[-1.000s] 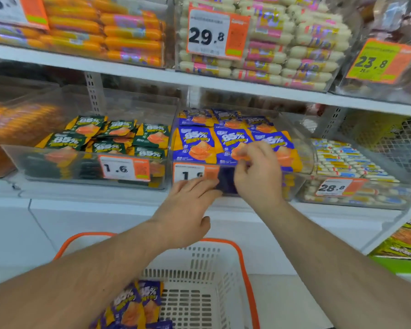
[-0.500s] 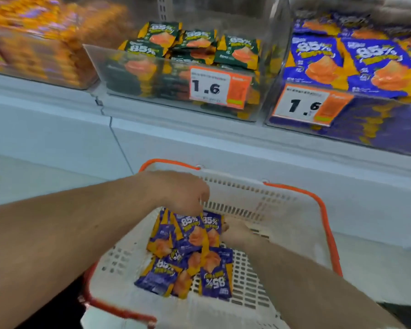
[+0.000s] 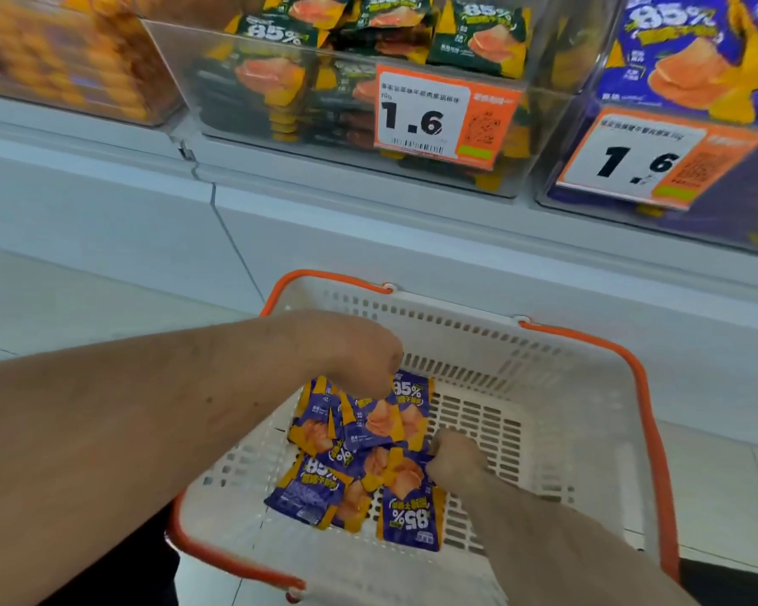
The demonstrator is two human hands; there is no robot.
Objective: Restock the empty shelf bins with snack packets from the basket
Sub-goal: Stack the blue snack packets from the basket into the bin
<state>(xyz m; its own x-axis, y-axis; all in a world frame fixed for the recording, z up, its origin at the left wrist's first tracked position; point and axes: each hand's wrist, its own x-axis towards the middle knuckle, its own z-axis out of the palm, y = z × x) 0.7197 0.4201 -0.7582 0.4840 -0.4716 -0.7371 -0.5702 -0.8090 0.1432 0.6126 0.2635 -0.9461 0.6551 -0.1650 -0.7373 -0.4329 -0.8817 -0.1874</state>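
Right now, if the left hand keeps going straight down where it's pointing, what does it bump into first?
Probably the purple snack packets piled in the basket. The left hand hangs just above them, fingers curled downward. Depth is hard to judge; it may already touch the top packet.

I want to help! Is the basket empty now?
Not empty. Purple packets lie on the floor of the basket, and both hands reach among them.

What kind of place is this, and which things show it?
Most likely a shop's snack aisle. Clear shelf bins hold stacked packets, orange price tags on them read 1.6, and a white shopping basket with an orange rim sits below, holding purple snack packets.
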